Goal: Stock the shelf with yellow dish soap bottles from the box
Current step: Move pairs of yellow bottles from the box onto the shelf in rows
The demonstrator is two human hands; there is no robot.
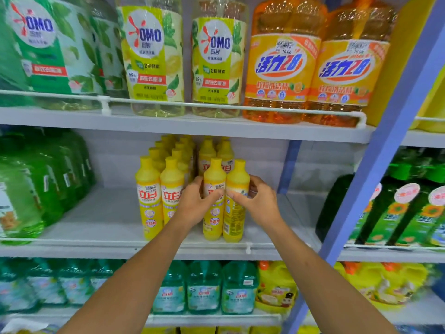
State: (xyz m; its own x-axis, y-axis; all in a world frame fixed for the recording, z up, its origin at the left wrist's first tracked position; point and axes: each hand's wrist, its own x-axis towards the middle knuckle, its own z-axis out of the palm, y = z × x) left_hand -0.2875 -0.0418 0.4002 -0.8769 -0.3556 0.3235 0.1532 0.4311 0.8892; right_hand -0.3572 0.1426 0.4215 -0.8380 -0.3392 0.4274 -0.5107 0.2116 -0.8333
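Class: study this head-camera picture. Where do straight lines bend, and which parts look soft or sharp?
Head view: wide-angle distortion bows the shelf rail and slants the blue upright; green jugs at the left edge blur; yellow bottles gripped by left hand and right hand are sharpest; lighting even.

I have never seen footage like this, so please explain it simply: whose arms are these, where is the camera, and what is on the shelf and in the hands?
There is one picture, from a camera worn on a person's head, looking forward and down. No machine here: the arms are that person's own. The left hand grips one yellow soap bottle; the right hand grips a second yellow bottle touching it. Both stand upright at the front of the middle shelf. More yellow bottles stand in rows beside and behind them, green jugs further left. The box is not in view.
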